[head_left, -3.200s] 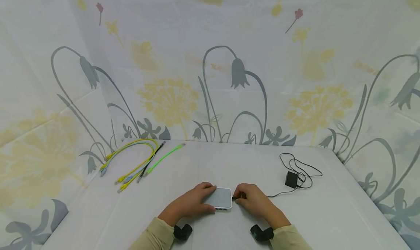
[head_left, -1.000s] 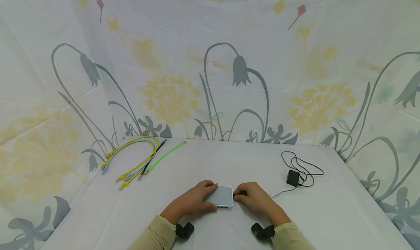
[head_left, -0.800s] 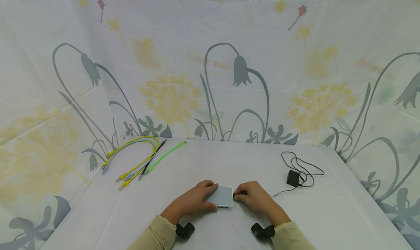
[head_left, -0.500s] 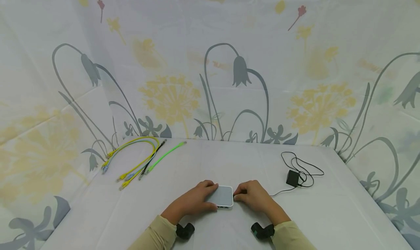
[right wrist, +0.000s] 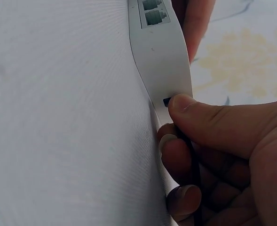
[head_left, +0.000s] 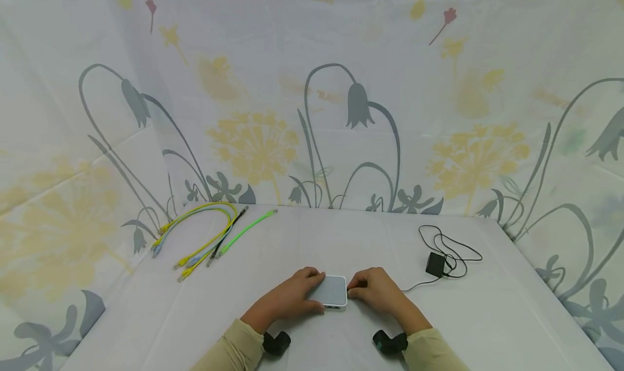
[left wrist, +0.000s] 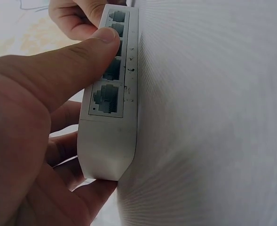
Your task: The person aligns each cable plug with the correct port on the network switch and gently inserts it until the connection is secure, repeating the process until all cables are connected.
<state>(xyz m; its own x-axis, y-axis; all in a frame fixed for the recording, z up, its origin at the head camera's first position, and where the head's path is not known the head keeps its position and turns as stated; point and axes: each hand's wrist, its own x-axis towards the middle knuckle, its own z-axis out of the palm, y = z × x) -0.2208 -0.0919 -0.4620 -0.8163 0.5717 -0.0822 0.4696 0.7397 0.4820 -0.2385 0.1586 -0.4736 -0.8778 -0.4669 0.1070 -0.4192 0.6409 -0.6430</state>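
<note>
White cloth (head_left: pixel 336 241) covers your table. Your left hand (head_left: pixel 290 297) grips the five-port Ethernet switch (head_left: pixel 333 291), while your right hand (head_left: pixel 379 292) pinches the black power cord (right wrist: pixel 196 174) at the switch's short side.

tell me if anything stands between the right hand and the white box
Nothing visible does: the right hand, pinching the black cord, is at the white box's side. The adapter lies off to the right.

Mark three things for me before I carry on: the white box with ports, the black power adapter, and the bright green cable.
White box (head_left: pixel 330 291): head view, its grey top face.
Black power adapter (head_left: pixel 435 264): head view, its block.
Bright green cable (head_left: pixel 245 230): head view, mid-length.
</note>
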